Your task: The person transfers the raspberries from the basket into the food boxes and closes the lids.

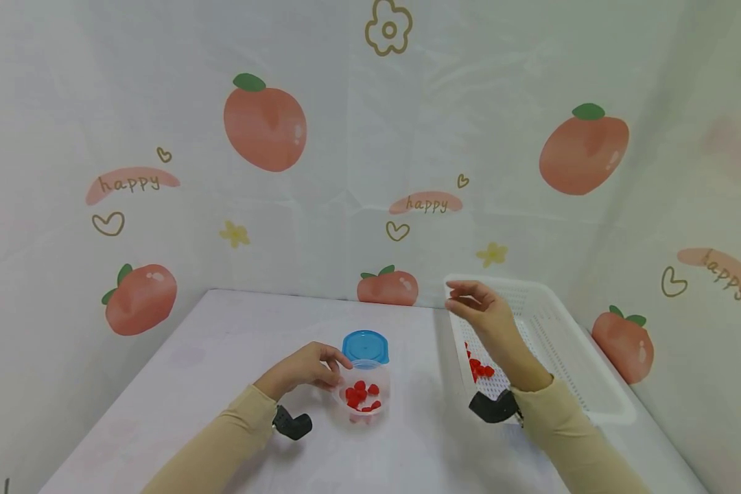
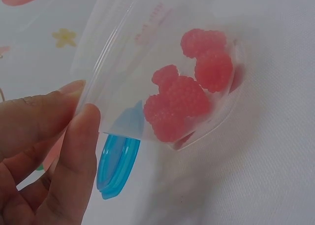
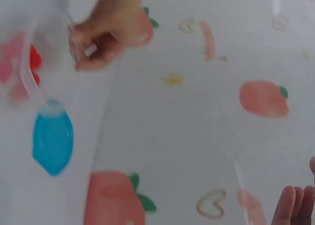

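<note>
My left hand (image 1: pixel 311 366) pinches the rim of a clear plastic tub (image 2: pixel 118 52) between thumb and fingers. Several red raspberries (image 2: pixel 184 104) lie at the bottom of the tub, seen through its wall in the left wrist view. Just behind the tub lies a blue plastic lid (image 1: pixel 366 347) on the table. My right hand (image 1: pixel 492 328) is raised over the left side of a white perforated basket (image 1: pixel 614 405), its fingers loosely bent with nothing between them. Only some fingertips (image 3: pixel 285 205) of it show at the lower right of the right wrist view.
More red raspberries (image 1: pixel 481 370) lie in the left part of the basket, partly behind its wall. A pale cloth covers the table (image 1: pixel 272 322). A curtain (image 1: pixel 346 137) printed with fruit hangs behind it. Each wrist bears a black camera mount (image 1: pixel 293 423).
</note>
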